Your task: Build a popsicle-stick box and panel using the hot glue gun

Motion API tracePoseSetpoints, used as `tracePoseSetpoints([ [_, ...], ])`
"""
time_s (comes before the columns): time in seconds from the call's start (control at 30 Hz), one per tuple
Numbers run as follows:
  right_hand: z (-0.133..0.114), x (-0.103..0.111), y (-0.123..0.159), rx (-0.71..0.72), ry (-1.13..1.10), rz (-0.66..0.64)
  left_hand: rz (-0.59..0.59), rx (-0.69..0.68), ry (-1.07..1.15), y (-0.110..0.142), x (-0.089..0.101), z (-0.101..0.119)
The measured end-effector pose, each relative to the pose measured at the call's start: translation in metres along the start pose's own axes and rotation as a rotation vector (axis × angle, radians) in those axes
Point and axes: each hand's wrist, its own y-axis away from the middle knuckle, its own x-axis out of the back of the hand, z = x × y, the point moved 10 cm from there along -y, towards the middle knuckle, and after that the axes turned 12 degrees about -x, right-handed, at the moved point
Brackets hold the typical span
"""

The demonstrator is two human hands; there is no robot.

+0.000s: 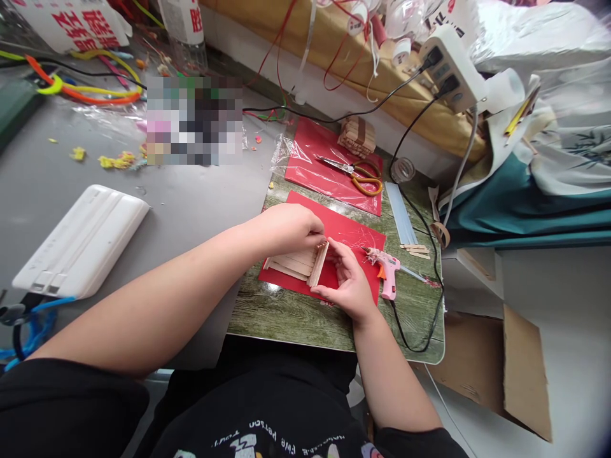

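A small structure of pale wooden craft sticks (pixel 294 263) lies on a red sheet (pixel 356 236), with a short raised wall at its right end. My left hand (pixel 296 224) reaches over from the left, its fingers pinched together at the far corner of that wall. What sits right under those fingertips is hidden. Around the wall from the right comes my right hand (pixel 350 284), thumb at the near end and fingers at the far end, gripping it. Just right of this hand a pink hot glue gun (pixel 389 275) rests on its side, thin glue strands near its nozzle.
Scissors (pixel 353 172) and a banded bundle of craft sticks (pixel 357 136) lie on a wrapped red pack (pixel 305 156). Loose sticks (pixel 415 250) lie near a light blue strip (pixel 401 213). A black cord (pixel 435 318) loops along the right edge. A white power bank (pixel 81 242) is at left.
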Motion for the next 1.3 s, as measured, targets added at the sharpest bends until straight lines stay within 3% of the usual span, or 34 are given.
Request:
tracePoseSetpoints([
  [0.6, 0.005, 0.001, 0.002, -0.025, 0.024, 0.0, -0.007, -0.002, -0.014, 0.0, 0.001, 0.0],
  [1.3, 0.002, -0.004, 0.014, -0.058, -0.24, 0.045, -0.059, 0.014, -0.047, 0.0, 0.004, 0.007],
])
